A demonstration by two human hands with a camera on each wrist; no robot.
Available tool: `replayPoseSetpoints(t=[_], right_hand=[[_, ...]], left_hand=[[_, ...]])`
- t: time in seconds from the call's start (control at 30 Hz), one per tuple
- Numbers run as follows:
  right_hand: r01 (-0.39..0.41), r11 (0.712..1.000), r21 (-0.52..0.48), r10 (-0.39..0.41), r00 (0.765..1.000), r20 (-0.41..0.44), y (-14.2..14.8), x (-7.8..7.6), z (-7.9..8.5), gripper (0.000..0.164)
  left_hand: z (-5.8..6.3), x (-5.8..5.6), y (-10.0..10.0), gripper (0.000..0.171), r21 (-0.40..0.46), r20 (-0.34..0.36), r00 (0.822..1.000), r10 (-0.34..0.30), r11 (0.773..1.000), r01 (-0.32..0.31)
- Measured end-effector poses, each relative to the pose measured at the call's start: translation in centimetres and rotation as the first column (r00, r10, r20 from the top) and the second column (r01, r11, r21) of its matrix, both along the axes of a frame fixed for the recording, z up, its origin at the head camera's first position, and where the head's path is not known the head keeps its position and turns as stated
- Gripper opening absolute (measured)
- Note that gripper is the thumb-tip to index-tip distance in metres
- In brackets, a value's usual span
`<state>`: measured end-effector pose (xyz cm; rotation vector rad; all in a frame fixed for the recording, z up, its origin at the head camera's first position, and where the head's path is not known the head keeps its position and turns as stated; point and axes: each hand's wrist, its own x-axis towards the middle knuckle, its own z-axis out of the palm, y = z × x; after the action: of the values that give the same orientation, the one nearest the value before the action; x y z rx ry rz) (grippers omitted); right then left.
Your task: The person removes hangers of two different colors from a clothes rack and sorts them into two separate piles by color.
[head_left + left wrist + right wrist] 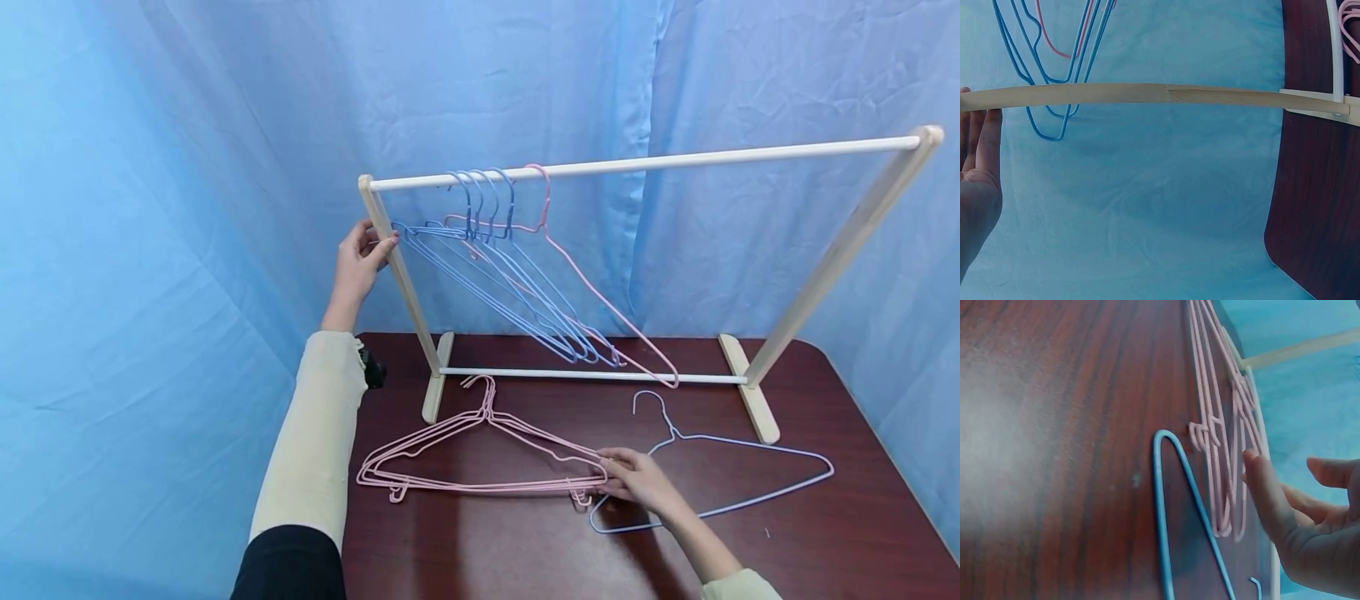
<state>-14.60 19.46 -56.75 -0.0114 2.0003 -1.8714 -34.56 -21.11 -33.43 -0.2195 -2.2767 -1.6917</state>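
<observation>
My left hand [360, 260] holds the left wooden post of a small clothes rack [408, 287], thumb on the front and fingers around its edge; the left wrist view shows those fingers [988, 140] against the post. Several blue wire hangers [517, 275] and a pink one [600, 292] hang from the white top bar. On the table, a stack of pink wire hangers [487, 486] lies in front of the rack. At the stack's right end is my right hand [637, 481], its fingers extended and thumb apart in the right wrist view; whether the fingertips touch the wire is unclear.
A single blue hanger [757, 497] lies flat on the dark reddish-brown table [525, 558], partly under my right hand. The rack's feet [752, 392] stand towards the table's back. Blue curtain [750, 75] hangs behind and to the left.
</observation>
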Motion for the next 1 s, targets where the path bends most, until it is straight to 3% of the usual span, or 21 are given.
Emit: replayPoseSetpoints(t=[0.17, 0.57, 0.83, 1.0], right_hand=[[0.003, 0.996, 0.094, -0.001, 1.0, -0.023, 0.8, 0.1, 1.1, 0.045], [0.052, 0.983, 0.174, -0.04, 0.997, -0.071, 3.5, -0.5, 3.0, 0.044], [0.084, 0.983, 0.165, -0.05, 0.979, -0.198, 5.4, -1.5, 5.9, 0.047], [0.083, 0.992, 0.097, -0.056, 0.966, -0.253, 6.3, -1.9, 7.7, 0.049]], left_hand=[[-0.3, -0.3, -0.2, 0.044, -0.015, -0.016, 1.0, 0.015, 1.0, -0.015], [-0.1, -0.1, -0.1, 0.045, -0.021, -0.015, 1.0, 0.005, 1.0, -0.005], [-0.2, -0.1, -0.1, 0.045, -0.021, -0.007, 1.0, 0.009, 1.0, -0.009], [-0.3, -0.2, -0.2, 0.044, -0.028, -0.006, 1.0, 0.019, 0.999, -0.019]])
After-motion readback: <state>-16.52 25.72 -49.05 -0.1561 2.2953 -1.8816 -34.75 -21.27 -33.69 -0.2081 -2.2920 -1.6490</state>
